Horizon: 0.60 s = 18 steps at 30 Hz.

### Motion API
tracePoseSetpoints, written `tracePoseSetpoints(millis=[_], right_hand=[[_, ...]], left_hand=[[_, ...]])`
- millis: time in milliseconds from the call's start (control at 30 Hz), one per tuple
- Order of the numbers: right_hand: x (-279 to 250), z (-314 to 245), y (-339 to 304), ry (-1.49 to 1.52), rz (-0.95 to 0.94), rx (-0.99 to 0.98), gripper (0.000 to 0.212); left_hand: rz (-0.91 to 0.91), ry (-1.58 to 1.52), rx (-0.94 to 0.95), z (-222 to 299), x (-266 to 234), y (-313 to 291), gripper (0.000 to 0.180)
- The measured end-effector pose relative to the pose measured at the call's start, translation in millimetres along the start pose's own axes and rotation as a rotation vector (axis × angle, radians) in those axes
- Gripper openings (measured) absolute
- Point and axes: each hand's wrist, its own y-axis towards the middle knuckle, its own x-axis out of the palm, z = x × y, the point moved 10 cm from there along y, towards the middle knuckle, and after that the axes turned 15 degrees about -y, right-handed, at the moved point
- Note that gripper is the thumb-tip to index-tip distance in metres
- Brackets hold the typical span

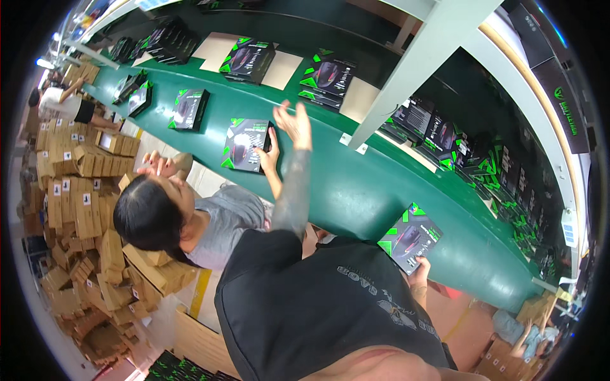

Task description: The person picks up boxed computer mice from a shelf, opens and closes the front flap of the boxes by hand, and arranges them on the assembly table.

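My left hand [295,124] is stretched out over the green work surface, fingers apart and holding nothing. Close beside it, a co-worker's hand [269,152] rests on the edge of a black and green box [243,145] with a product picture. A stack of similar boxes [326,79] stands just beyond my fingertips. At the near edge on the right, my right hand [419,271] grips the lower corner of another black and green box [410,239], which is tilted, its printed front facing up. Some of those fingers are hidden by the box.
The green work surface [356,184] curves across the view, with more boxes [188,109] farther left. A white metal post [419,76] rises at its far side, near shelved stacks [438,130]. A co-worker [222,216] sits close on my left, before piled brown cartons [79,203].
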Motion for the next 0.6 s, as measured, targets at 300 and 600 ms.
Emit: tracePoseSetpoints(millis=[300, 600], right_hand=[[45.5, -59.8, -15.3, -0.440, -0.020, -0.256, 0.036], [86.3, -149.7, -143.2, -1.608, 0.156, -0.873, 0.077]], left_hand=[[-0.926, 0.154, 0.296, 57.7, -22.4, -314.9, 0.049], [-1.096, 0.402, -0.166, 7.9, -132.9, -418.3, 0.048]])
